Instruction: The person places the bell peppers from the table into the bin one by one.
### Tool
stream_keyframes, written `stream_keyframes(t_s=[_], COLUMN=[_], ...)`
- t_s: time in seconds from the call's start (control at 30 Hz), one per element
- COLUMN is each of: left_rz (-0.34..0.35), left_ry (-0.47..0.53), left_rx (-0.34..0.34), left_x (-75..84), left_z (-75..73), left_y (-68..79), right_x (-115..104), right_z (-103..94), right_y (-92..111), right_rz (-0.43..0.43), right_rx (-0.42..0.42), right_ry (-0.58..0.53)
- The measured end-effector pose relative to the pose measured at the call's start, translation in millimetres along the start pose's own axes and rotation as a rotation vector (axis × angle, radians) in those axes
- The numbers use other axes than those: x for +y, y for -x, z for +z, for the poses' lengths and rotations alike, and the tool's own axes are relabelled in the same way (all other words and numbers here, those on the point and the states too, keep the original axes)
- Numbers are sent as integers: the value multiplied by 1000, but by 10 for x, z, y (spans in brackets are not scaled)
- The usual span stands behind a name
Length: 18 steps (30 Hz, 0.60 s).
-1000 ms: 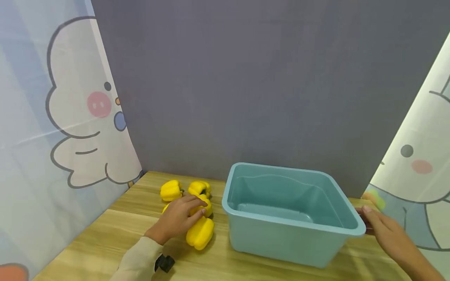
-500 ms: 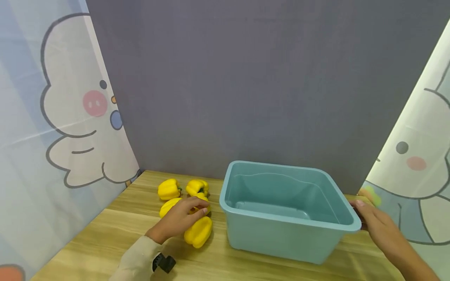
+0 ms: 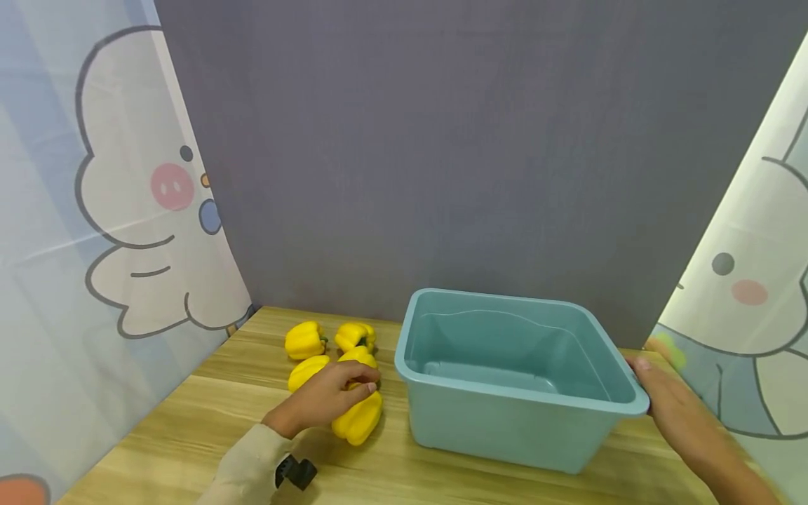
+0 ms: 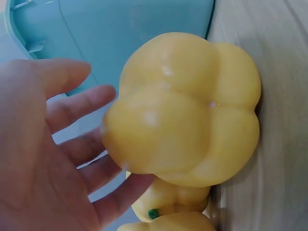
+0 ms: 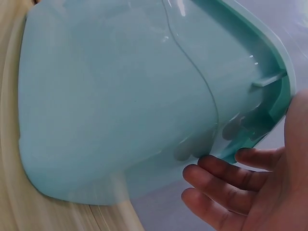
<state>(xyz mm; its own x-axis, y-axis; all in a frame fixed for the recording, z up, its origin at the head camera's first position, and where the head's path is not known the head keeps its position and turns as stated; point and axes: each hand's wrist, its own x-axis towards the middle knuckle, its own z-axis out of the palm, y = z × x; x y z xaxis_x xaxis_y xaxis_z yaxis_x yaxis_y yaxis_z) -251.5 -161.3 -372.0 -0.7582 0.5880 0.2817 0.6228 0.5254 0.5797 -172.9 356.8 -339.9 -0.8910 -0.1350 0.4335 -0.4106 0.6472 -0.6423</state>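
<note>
My left hand [image 3: 328, 393] is over the near end of a group of several yellow bell peppers on the table. Its fingertips reach the side of the front bell pepper [image 4: 187, 110], with the thumb spread away in the left wrist view. Beside it stands a light-blue plastic bin [image 3: 505, 428], upright and with a bare floor inside. At the bin's right end is my right hand [image 3: 678, 410]. Its loosely bent fingers [image 5: 226, 192] lie under the rim by the outer wall, as the right wrist view shows.
Two bell peppers lie at the back, a left one [image 3: 306, 341] and a right one [image 3: 355, 337]. Between them and the front one are another bell pepper [image 3: 308, 372] and one partly covered by my hand. A grey cloth backdrop [image 3: 442, 175] stands behind the wooden table [image 3: 208, 414].
My left hand has come from over the middle bell peppers toward the front one, uncovering more of the middle pair. My right hand has drawn closer to the bin's rim. The view has shifted slightly.
</note>
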Motion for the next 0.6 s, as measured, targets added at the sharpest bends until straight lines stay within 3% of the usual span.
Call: stream_keyframes(t_s=[0.27, 0.6], left_rz=[-40, -58], left_ry=[-38, -48], left_rx=[-50, -78], left_x=[46, 61], left_z=[-33, -51], left_y=[-7, 47], right_x=[62, 15], right_z=[21, 27], right_y=[13, 19], right_rz=[97, 139], right_rx=[26, -5], right_ry=[-3, -39])
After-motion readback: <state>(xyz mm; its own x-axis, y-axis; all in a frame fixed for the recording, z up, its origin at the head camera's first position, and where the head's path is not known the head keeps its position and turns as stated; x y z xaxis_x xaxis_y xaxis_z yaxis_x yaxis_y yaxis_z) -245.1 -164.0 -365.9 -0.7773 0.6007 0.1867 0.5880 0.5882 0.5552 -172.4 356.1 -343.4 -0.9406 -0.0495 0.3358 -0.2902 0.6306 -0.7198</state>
